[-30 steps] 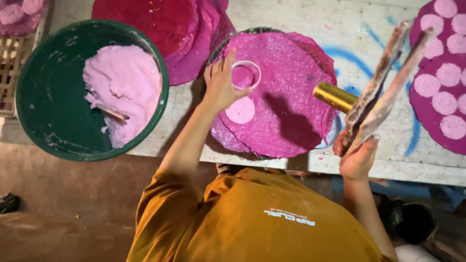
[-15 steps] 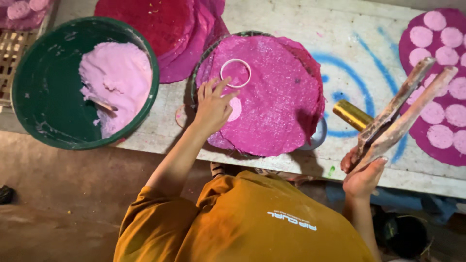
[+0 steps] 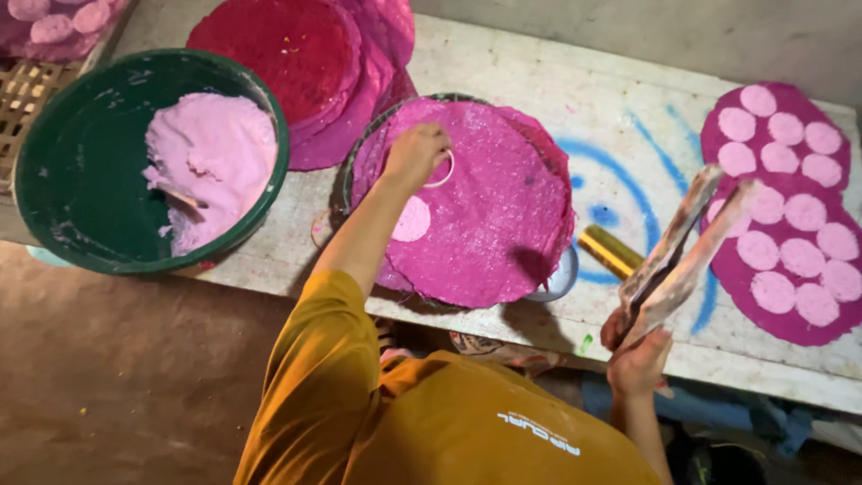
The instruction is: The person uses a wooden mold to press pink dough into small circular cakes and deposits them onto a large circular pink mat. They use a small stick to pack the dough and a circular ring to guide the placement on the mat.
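The left hand point(image 3: 415, 154) is closed around a small white ring cutter point(image 3: 442, 171), and it presses the ring down on a wide magenta sheet point(image 3: 489, 211) that covers a round tray. Only a part of the ring shows under the fingers. Just below this hand, near the forearm, a pale pink disc point(image 3: 411, 219) lies on the same sheet. To the left of the left hand stands a big green basin point(image 3: 81, 171) with a lump of light pink dough point(image 3: 208, 162) inside; a small stick lies against the dough. Above that hand, further from the person, there is a pile of dark red round sheets point(image 3: 296, 58), and it overlaps the edge of the magenta sheet.

The right hand point(image 3: 639, 352) is closed on the lower end of a long flat pair of tongs point(image 3: 687, 247) — the tool is stained and points up and away from the person, tilted to the right. Just left of this hand a golden cylinder point(image 3: 609, 251) lies on the white table point(image 3: 539, 81), on blue paint marks. To the right of the tongs lies a second magenta sheet point(image 3: 790, 211) — many pale pink discs are set on it in rows. The person wears an orange shirt point(image 3: 431, 413).
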